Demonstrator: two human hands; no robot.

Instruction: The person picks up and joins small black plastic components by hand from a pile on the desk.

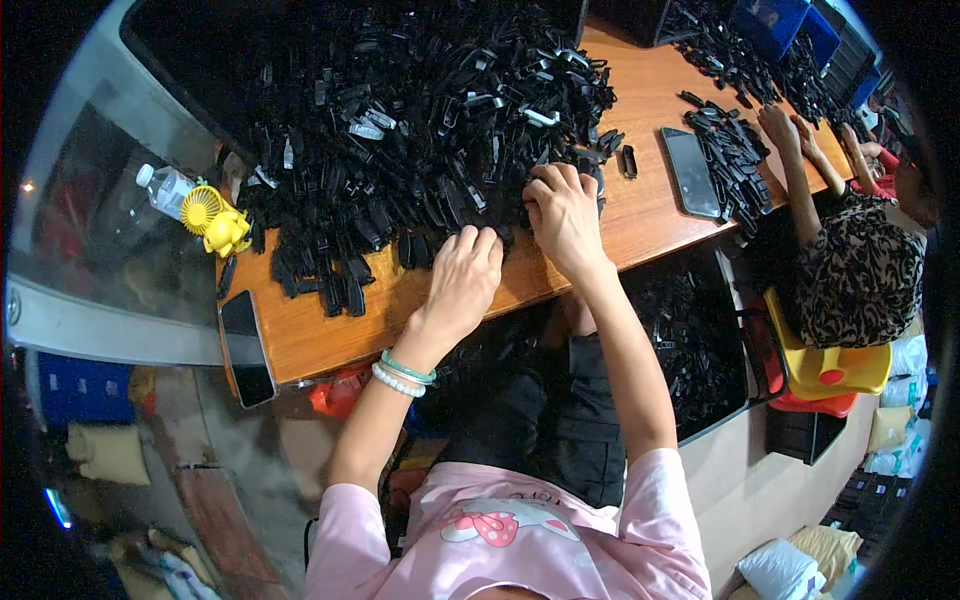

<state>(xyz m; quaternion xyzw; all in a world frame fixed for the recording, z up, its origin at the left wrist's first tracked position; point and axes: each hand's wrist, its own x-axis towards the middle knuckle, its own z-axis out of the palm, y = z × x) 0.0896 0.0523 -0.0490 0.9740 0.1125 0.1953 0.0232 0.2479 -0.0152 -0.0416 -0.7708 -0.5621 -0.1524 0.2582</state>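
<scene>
Holding left hand (463, 278) and right hand (563, 218) slightly apart at near edge of small, black, oblong plastic pcs (385, 160) heaped approx. 11 o'clock, long axes mixed; right approx. 2 o'clock from left; can't tell if gripping.

Bare tabletop (643, 222) leaves passage between the piled black parts (375, 150) and dark phone (690, 172), one loose piece (629, 161) obstructing.

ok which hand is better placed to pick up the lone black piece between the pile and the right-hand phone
Probably the right hand: it is closer to the black piece, while the left hand sits farther left.
</scene>
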